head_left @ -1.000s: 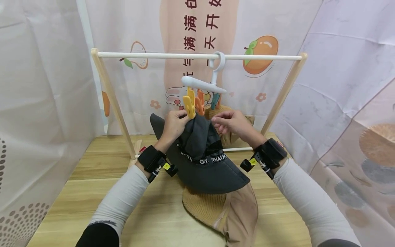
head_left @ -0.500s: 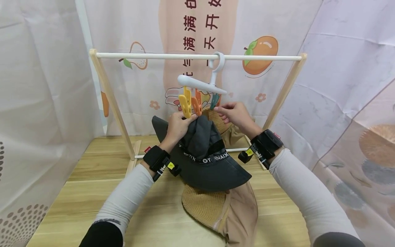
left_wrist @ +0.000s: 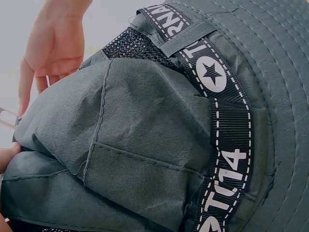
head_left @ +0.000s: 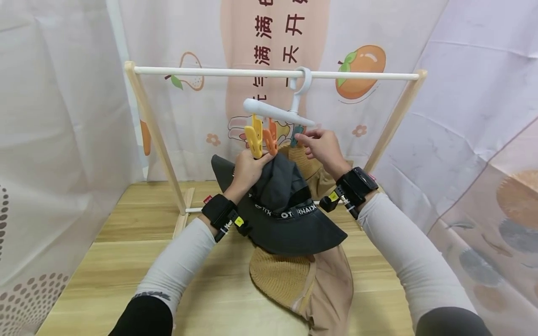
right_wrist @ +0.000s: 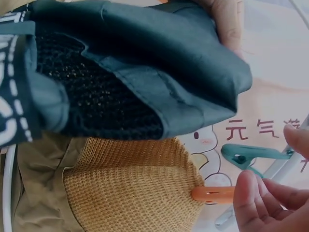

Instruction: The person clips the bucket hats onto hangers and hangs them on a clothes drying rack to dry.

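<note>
My left hand [head_left: 248, 170] holds the crown of a dark grey bucket hat [head_left: 290, 233], whose brim spreads toward me, just below a yellow clothespin [head_left: 254, 140] and an orange clothespin [head_left: 271, 138]. The lettered band and mesh show in the left wrist view. With thumb and fingers, my right hand [head_left: 325, 147] pinches a teal clothespin [right_wrist: 256, 153] on the pale blue hanger [head_left: 275, 112]. In the right wrist view the hat's crown [right_wrist: 145, 72] is apart from that clothespin. Another orange clothespin [right_wrist: 212, 194] grips a hanging tan knit hat [right_wrist: 140, 188].
The hanger hooks over the white rod [head_left: 201, 71] of a wooden rack [head_left: 153, 130]. A second tan hat [head_left: 283, 277] lies on the wooden table [head_left: 210, 289] beneath the dark hat's brim. Printed curtains stand behind and on both sides.
My right hand has moved up from beside the dark hat's crown to the teal clothespin. My left hand has shifted slightly right with the hat. The hanger has tilted a little.
</note>
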The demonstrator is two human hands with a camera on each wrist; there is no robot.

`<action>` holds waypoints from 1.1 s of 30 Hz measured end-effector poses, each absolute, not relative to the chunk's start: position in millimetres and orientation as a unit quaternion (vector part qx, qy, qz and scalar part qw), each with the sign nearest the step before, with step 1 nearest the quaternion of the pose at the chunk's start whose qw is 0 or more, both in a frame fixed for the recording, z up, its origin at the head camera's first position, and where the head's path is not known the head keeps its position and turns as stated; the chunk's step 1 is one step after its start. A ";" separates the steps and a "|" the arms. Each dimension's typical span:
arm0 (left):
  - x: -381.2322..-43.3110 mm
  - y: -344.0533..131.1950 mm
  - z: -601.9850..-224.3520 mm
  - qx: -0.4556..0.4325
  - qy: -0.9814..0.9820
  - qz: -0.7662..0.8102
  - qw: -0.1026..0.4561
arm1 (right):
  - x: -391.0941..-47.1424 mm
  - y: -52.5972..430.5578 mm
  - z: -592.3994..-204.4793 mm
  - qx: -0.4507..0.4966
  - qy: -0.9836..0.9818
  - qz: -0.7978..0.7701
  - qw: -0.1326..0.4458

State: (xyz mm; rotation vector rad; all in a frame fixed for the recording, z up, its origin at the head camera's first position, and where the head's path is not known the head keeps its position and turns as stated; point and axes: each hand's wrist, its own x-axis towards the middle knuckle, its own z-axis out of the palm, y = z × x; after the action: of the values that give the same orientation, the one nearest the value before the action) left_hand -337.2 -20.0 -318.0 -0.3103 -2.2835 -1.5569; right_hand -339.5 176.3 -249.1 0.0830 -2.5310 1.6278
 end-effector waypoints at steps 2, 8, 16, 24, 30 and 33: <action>-337.4 -19.1 -319.2 -0.111 -0.806 -0.554 0.177 | -342.2 175.4 -250.7 0.026 -0.834 0.547 0.067; -338.4 -14.9 -321.3 -0.104 -0.798 -0.570 0.166 | -354.1 175.2 -256.6 0.016 -0.803 0.593 0.054; -338.8 -14.1 -323.5 -0.128 -0.797 -0.564 0.173 | -362.2 173.2 -260.6 0.026 -0.778 0.626 0.042; -339.8 -13.7 -324.0 -0.125 -0.800 -0.563 0.164 | -367.2 169.1 -263.0 0.021 -0.734 0.676 0.059; -343.4 -13.0 -323.5 -0.124 -0.809 -0.551 0.162 | -367.8 167.3 -261.2 0.033 -0.718 0.691 0.079; -344.8 -10.7 -323.5 -0.125 -0.821 -0.535 0.156 | -368.2 166.6 -263.6 0.042 -0.721 0.688 0.076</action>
State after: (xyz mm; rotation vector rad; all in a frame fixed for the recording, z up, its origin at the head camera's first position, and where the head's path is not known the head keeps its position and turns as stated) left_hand -344.8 -10.7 -323.5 -0.3591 -2.3506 -1.5332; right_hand -368.2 166.6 -263.6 0.1256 -2.1602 2.0614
